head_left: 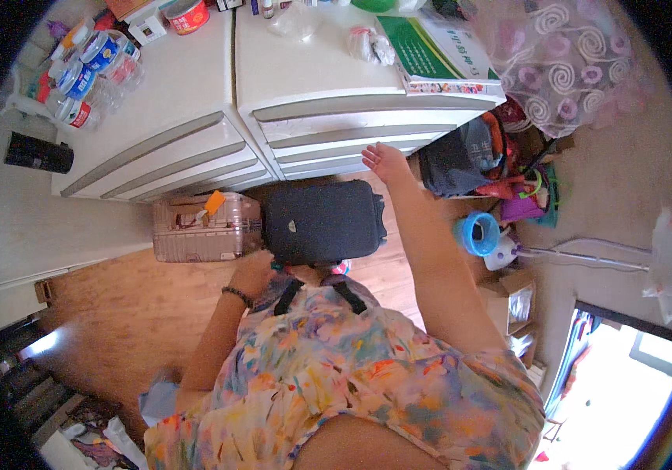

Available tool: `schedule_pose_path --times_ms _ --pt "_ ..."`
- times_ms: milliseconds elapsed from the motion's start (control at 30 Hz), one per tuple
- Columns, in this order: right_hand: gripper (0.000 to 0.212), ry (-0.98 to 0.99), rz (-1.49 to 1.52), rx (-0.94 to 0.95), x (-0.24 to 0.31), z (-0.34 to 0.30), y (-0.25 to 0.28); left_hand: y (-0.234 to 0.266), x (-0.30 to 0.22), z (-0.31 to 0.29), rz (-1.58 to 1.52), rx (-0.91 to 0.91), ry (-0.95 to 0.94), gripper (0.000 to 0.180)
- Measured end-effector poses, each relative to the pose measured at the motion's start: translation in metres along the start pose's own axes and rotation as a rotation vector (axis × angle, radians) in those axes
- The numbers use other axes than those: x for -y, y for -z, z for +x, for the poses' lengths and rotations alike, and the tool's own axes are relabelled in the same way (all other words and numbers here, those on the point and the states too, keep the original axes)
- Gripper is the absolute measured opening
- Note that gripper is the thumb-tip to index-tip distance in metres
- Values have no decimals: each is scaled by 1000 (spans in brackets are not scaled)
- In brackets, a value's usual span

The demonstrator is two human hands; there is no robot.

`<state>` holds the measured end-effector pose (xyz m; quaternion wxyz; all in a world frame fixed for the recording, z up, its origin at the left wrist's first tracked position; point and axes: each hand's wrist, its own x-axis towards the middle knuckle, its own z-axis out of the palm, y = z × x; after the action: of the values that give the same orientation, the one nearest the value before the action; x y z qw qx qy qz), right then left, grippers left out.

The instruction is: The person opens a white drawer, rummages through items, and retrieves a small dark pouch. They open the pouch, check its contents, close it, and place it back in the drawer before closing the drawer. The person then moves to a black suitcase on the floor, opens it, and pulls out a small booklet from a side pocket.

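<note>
printed characters (pixel 461 56) on green-and-white booklet (pixel 434 59)

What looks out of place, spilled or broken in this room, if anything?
Nothing looks spilled or broken. Slightly odd: the pinkish suitcase and black suitcase sit in front of the white drawers, perhaps blocking the lower ones.

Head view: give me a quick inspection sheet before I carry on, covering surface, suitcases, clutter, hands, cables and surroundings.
Surface: wood-look floor, with white cabinets along the far side.
Job's things: rose-coloured suitcase with an orange tag, and black suitcase to its right.
Clutter: plastic bottles and booklets on the cabinet tops.
Hands: left hand by the suitcases' near side, grip and contact unclear; right hand open, in front of the drawer fronts.
Cables: nothing seen.
Surroundings: blue bin at right; bright opening lower right.
</note>
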<state>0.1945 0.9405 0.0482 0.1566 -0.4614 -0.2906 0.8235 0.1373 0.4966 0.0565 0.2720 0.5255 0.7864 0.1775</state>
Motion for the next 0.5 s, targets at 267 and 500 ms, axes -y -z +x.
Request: schedule_pose_path --times_ms 267,500 --pt "23 6 43 -91 -14 56 -21 10 -42 -41 -79 99 211 38" --pt "22 76 22 -53 -31 34 3 -2 -44 -44 -82 68 241 39"
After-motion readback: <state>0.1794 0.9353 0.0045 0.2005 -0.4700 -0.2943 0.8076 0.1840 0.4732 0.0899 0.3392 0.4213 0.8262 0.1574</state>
